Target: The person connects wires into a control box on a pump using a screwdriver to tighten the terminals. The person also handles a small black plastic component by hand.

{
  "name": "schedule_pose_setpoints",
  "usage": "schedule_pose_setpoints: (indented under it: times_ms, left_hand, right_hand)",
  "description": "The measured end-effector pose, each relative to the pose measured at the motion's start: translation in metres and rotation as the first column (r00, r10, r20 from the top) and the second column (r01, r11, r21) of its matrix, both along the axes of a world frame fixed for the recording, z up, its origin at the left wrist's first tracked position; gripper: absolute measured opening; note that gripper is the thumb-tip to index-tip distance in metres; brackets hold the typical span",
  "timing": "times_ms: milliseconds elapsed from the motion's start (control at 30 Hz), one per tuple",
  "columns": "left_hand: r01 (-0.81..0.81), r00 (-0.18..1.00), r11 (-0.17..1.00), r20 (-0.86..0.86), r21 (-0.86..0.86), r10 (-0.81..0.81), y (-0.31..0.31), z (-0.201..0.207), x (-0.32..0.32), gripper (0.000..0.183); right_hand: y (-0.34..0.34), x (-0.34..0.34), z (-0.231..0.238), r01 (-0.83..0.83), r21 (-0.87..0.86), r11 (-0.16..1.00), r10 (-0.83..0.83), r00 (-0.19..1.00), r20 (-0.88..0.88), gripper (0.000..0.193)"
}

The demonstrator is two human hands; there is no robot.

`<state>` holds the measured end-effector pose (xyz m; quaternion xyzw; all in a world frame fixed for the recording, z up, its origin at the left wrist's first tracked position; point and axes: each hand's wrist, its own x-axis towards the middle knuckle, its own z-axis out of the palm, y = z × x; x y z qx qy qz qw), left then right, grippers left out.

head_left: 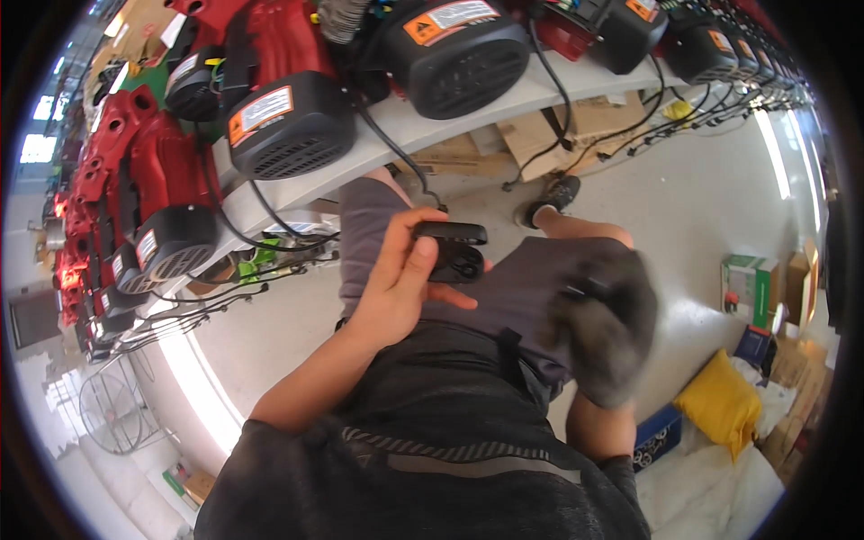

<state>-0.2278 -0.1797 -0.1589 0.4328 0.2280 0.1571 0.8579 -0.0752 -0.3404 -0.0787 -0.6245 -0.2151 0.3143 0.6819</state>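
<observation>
My bare left hand (396, 283) is closed around a small black plastic part (457, 263), held above my lap with thumb and fingers on its left side. The part has a rounded bar along its top and a round feature lower down; its exact kind does not show. To the right, over my thigh, is my right hand (607, 324) in a dark grey glove. Motion smears its fingers, so any grip is unclear; a small dark shape (585, 288) shows at its far left edge. Across the bench ahead stand red machines (279, 45) with black vented motor covers (292, 135).
The white bench (405, 126) curves across in front of my knees. Black power cords (396, 144) hang over its edge, with cardboard (540, 144) underneath. At right lie a green-and-white box (749, 290), a yellow bag (720, 400) and a blue box (657, 436). A fan (112, 409) stands at left.
</observation>
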Motion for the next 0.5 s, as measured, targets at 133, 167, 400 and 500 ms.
schedule_pose_setpoints:
  times_ms: [133,167,400,500]
  left_hand:
    - [-0.03,1.0,0.989,0.014,0.144,0.028,-0.003,0.009,0.008,0.037]
    - [-0.034,0.999,0.983,0.027,0.179,0.03,-0.004,0.01,0.01,0.037]
    - [-0.039,0.999,0.969,0.01,0.245,0.038,-0.006,0.005,0.009,0.036]
    - [-0.044,0.999,0.949,0.023,0.312,0.038,-0.007,-0.001,0.006,0.037]
  right_hand:
    - [0.007,-0.003,-0.05,-0.134,0.025,0.991,0.134,0.933,-0.334,0.019]
    - [0.008,-0.005,-0.056,-0.139,0.081,0.987,0.16,0.893,-0.42,0.019]
    - [0.014,-0.004,-0.068,-0.201,0.026,0.979,0.188,0.856,-0.481,0.016]
    - [0.015,-0.008,-0.073,-0.18,-0.086,0.98,0.143,0.936,-0.321,0.017]
